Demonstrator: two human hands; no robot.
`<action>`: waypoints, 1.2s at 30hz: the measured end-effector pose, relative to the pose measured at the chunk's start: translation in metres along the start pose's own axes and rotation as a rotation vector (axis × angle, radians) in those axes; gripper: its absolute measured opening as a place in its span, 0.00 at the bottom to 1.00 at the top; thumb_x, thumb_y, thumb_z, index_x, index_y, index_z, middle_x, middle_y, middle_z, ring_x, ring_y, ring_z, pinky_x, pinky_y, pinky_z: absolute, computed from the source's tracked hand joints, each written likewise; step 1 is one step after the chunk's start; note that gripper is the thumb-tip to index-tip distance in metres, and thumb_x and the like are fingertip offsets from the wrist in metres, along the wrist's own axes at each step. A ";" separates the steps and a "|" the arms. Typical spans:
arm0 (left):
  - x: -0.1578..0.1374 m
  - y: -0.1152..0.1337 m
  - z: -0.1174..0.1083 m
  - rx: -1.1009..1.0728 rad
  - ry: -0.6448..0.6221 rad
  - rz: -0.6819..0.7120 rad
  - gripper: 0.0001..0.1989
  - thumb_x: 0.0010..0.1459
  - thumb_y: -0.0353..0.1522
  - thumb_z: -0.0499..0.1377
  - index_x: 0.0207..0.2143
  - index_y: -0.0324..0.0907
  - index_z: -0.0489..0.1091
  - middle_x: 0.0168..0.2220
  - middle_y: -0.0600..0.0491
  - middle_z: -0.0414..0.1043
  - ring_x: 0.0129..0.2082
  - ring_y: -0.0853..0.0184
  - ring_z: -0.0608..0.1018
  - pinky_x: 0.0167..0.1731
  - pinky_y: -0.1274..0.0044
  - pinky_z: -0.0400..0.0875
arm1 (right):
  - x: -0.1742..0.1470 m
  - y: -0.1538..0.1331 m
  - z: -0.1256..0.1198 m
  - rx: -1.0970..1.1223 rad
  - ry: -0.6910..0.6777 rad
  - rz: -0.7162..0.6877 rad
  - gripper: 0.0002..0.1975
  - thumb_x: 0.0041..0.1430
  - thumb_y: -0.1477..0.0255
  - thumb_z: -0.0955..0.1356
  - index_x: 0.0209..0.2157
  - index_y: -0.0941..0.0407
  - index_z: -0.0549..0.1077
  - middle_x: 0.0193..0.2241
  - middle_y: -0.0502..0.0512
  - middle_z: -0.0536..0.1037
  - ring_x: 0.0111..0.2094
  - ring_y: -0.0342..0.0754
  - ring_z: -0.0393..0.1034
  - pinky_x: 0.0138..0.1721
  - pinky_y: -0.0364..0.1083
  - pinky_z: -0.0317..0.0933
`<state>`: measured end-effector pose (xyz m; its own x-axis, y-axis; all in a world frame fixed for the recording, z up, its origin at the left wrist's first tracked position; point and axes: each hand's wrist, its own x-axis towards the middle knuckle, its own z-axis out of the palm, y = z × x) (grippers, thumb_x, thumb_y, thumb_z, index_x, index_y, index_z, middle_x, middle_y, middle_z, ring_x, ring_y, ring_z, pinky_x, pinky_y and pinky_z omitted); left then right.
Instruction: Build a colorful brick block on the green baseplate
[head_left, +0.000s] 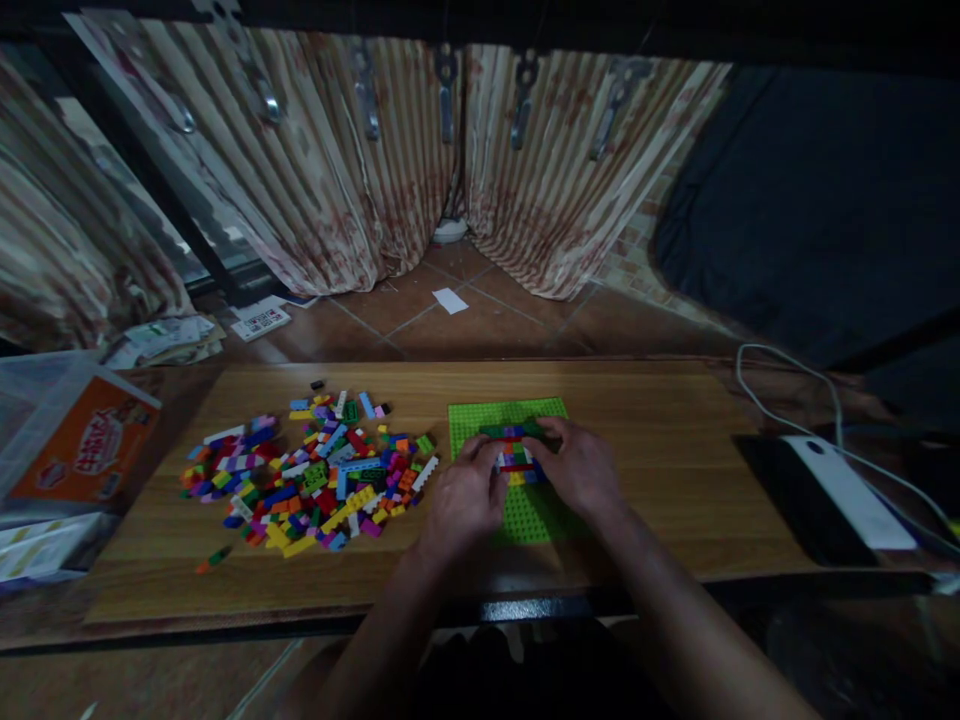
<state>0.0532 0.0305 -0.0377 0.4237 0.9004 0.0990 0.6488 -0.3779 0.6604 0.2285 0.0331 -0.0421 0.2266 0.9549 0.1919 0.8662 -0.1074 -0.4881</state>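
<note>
Several striped, flowered curtains (pixel 360 180) edge the far side, falling to a tiled floor (pixel 525 310); dark blue cloth (pixel 817 200) bounds the right. Below them a long table (pixel 675 430) runs across, its far edge straight, its near edge dark and close to the person. Most open room lies to the right, where wood shows between the right hand and a black pad (pixel 772 500) near the right edge; the strip between the brick pile and the baseplate is narrow.

The surface is wood-grained and dimly lit. A loose pile of coloured bricks (pixel 322 475) spreads over its left part, and beyond the left edge stands a clear box (pixel 34 365). The green studded baseplate (pixel 517 522) lies flat near the middle. A white device (pixel 847 490) lies partly over the pad, with a pale cable (pixel 832 380) looping beside it.

The left hand (pixel 469 490) and right hand (pixel 583 470) sit over the baseplate, fingers bent and narrow at either end of a multicoloured brick build (pixel 516 455) on its middle; whether they pinch or only press it, I cannot tell.

An orange panel (pixel 90 440) on the box bears large white characters, too blurred to read surely.
</note>
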 end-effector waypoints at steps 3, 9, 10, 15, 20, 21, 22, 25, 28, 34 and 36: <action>0.001 0.000 0.000 0.012 -0.012 -0.008 0.17 0.60 0.30 0.52 0.52 0.41 0.67 0.53 0.45 0.69 0.48 0.60 0.76 0.50 0.67 0.72 | 0.001 0.002 -0.003 0.013 -0.034 0.008 0.15 0.60 0.60 0.65 0.43 0.54 0.76 0.32 0.57 0.81 0.33 0.53 0.76 0.36 0.50 0.67; 0.003 -0.001 0.001 0.012 -0.017 -0.007 0.17 0.60 0.30 0.53 0.51 0.43 0.67 0.53 0.46 0.69 0.48 0.60 0.76 0.50 0.68 0.72 | 0.006 0.004 -0.003 0.034 -0.057 0.039 0.16 0.59 0.60 0.66 0.44 0.53 0.76 0.31 0.55 0.82 0.31 0.52 0.76 0.34 0.50 0.67; 0.003 -0.001 0.001 0.007 -0.015 -0.004 0.17 0.60 0.30 0.53 0.51 0.43 0.67 0.54 0.47 0.69 0.48 0.61 0.76 0.50 0.69 0.72 | 0.007 0.004 -0.002 0.038 -0.061 0.042 0.16 0.58 0.60 0.67 0.44 0.53 0.76 0.32 0.55 0.82 0.31 0.52 0.76 0.34 0.50 0.67; 0.002 -0.001 0.000 -0.007 -0.019 -0.004 0.16 0.60 0.30 0.52 0.51 0.42 0.68 0.53 0.46 0.69 0.48 0.59 0.76 0.50 0.67 0.72 | 0.009 0.005 0.002 0.054 -0.041 0.031 0.13 0.55 0.64 0.69 0.40 0.52 0.78 0.34 0.56 0.82 0.33 0.53 0.77 0.37 0.52 0.68; 0.003 0.000 -0.001 -0.007 -0.030 -0.019 0.17 0.60 0.30 0.53 0.51 0.41 0.67 0.54 0.46 0.68 0.49 0.60 0.76 0.52 0.68 0.71 | 0.014 0.011 0.000 0.159 -0.040 0.009 0.12 0.57 0.70 0.66 0.41 0.54 0.78 0.38 0.57 0.81 0.38 0.52 0.76 0.44 0.53 0.68; 0.003 0.000 -0.001 -0.007 -0.033 -0.018 0.17 0.60 0.30 0.53 0.52 0.41 0.67 0.54 0.46 0.68 0.49 0.60 0.76 0.52 0.68 0.71 | 0.016 0.012 0.000 0.174 -0.045 -0.006 0.13 0.57 0.71 0.65 0.42 0.55 0.78 0.39 0.57 0.81 0.39 0.51 0.75 0.44 0.53 0.68; 0.004 -0.001 -0.001 -0.008 -0.033 -0.015 0.17 0.60 0.30 0.53 0.52 0.41 0.67 0.54 0.46 0.68 0.49 0.60 0.76 0.52 0.68 0.71 | 0.017 0.012 -0.001 0.186 -0.057 -0.032 0.14 0.57 0.72 0.65 0.43 0.55 0.77 0.40 0.57 0.80 0.40 0.51 0.75 0.45 0.53 0.67; 0.004 -0.002 0.000 -0.006 -0.021 -0.006 0.17 0.60 0.30 0.53 0.51 0.41 0.68 0.53 0.45 0.68 0.48 0.60 0.76 0.51 0.68 0.72 | 0.020 0.012 0.000 0.176 -0.113 -0.147 0.15 0.58 0.74 0.64 0.45 0.56 0.77 0.42 0.58 0.79 0.44 0.51 0.72 0.50 0.54 0.64; 0.004 -0.004 0.000 -0.001 -0.006 -0.003 0.17 0.60 0.30 0.53 0.51 0.41 0.68 0.53 0.45 0.68 0.46 0.60 0.77 0.49 0.68 0.73 | 0.023 0.010 0.002 0.124 -0.165 -0.237 0.14 0.59 0.76 0.63 0.44 0.56 0.76 0.43 0.58 0.78 0.47 0.52 0.69 0.53 0.56 0.61; 0.007 -0.008 0.000 0.025 0.019 0.018 0.16 0.60 0.30 0.53 0.50 0.40 0.68 0.51 0.45 0.70 0.44 0.61 0.78 0.48 0.68 0.74 | 0.025 0.009 0.001 0.133 -0.220 -0.286 0.14 0.60 0.78 0.63 0.45 0.56 0.76 0.43 0.58 0.77 0.47 0.51 0.67 0.52 0.54 0.61; 0.008 -0.009 0.001 0.037 0.023 0.029 0.16 0.60 0.30 0.53 0.50 0.40 0.68 0.51 0.45 0.69 0.42 0.61 0.78 0.46 0.68 0.75 | 0.025 0.009 0.001 0.142 -0.214 -0.284 0.14 0.60 0.79 0.64 0.45 0.55 0.76 0.42 0.57 0.77 0.47 0.52 0.67 0.52 0.54 0.61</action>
<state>0.0514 0.0412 -0.0434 0.4283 0.8935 0.1349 0.6595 -0.4112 0.6292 0.2415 0.0560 -0.0429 -0.1244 0.9790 0.1614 0.8075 0.1944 -0.5570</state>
